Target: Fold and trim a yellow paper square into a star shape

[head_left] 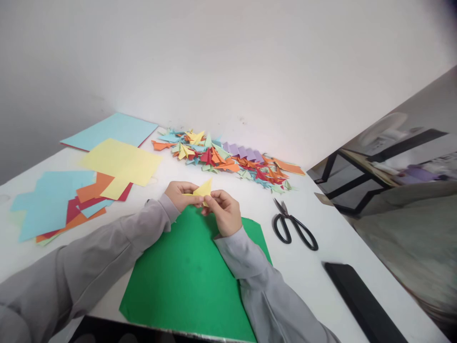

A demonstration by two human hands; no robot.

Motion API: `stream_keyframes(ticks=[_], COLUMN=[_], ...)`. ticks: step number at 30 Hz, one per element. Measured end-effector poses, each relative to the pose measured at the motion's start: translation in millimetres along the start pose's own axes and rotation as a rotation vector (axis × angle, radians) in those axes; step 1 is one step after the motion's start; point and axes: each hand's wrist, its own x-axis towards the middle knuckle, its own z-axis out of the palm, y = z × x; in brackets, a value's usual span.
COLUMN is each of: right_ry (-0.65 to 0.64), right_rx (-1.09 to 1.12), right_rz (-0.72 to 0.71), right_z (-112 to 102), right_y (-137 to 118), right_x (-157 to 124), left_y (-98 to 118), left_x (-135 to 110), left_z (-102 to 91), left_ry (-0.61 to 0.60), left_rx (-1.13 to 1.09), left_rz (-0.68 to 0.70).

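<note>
The left hand (pixel 181 195) pinches the left side of a yellow paper (pixel 204 187) between thumb and fingers. The right hand (pixel 228 212) pinches its lower right edge, fingers curled. The paper sits directly between the fingertips, touching both hands, a pointed flap standing up above the thumbs. Part of it is hidden by the fingers.

Step in hand, as judged: shaping or pressing a fold. The next move appears to call for a steady left grip while the right thumb sets the crease, edges kept in line. Which crease is under the thumb cannot be determined.

Nearer the person, a green sheet (pixel 185 276) lies on the white desk (pixel 298 290), partly under the forearms. Beyond the hands, a pile of folded papers (pixel 217 164) in mixed colours runs along the wall (pixel 228 62), a purple strip (pixel 244 152) at its back. To the left, loose sheets (pixel 123 162) overlap. To the right, scissors (pixel 286 216) rest with blades slightly parted; a black bar (pixel 360 300) lies nearer the person.
</note>
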Motion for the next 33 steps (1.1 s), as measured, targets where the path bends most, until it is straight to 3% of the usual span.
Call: stream_keyframes(ticks=[7,14,25,33], right_ry=[-0.016,0.003,0.045,-0.038], right_rx=[0.006,0.074,-0.121,-0.048], right_rz=[-0.029,0.058,-0.011,0.028], right_z=[-0.8,-2.4,0.4,-1.6], right_y=[-1.2,-1.1,-5.4,-1.7], right_x=[0.0,1.2,-1.8,-0.3], left_y=[-2.6,-3.4,-5.4,-4.6], left_x=[-0.3,-1.7,1.1,1.5], left_z=[-1.2,-0.3,-0.5,-3.0], left_ry=[-0.05,-0.048,0.023,-0.083], left_rx=[0.034,0.023,0.093,-0.001], left_rz=[0.03,0.037,0.025,0.001])
